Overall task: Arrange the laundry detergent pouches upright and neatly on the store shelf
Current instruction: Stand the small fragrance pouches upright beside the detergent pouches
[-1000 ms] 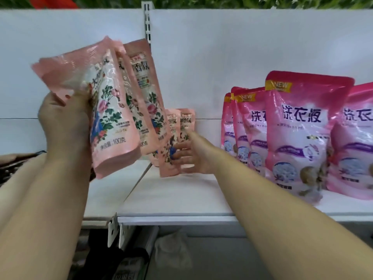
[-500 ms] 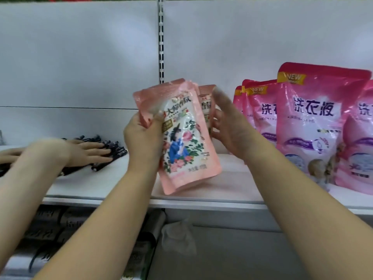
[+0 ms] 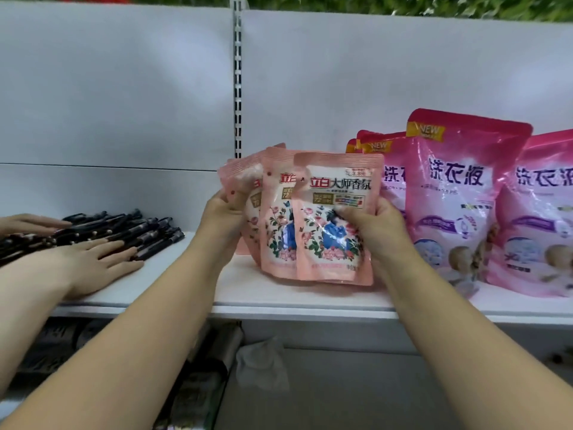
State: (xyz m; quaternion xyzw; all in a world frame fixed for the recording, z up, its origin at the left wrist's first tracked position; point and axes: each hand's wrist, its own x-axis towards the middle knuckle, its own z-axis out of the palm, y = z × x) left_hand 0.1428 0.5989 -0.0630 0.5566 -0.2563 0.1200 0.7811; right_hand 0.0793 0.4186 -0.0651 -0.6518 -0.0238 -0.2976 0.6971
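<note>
Several small pale-pink floral detergent pouches [image 3: 336, 193] stand upright in a staggered row on the white shelf [image 3: 297, 301], bottoms on its surface. My left hand [image 3: 221, 218] grips the left side of the rear pouches [image 3: 245, 175]. My right hand [image 3: 370, 226] holds the right edge of the front pouch, thumb across its face. Larger bright-pink pouches [image 3: 459, 187] stand upright immediately to the right, several deep.
Another person's hands [image 3: 93, 262] rest flat on a pile of black pens [image 3: 124, 229] on the shelf's left section. A slotted upright [image 3: 237, 79] divides the white back panel. Below the shelf lies a crumpled clear bag [image 3: 263, 361] on a lower level.
The pouches I held tilted in the air in my left hand now stand on the shelf facing me, and my right hand has moved from behind them onto the front pouch.
</note>
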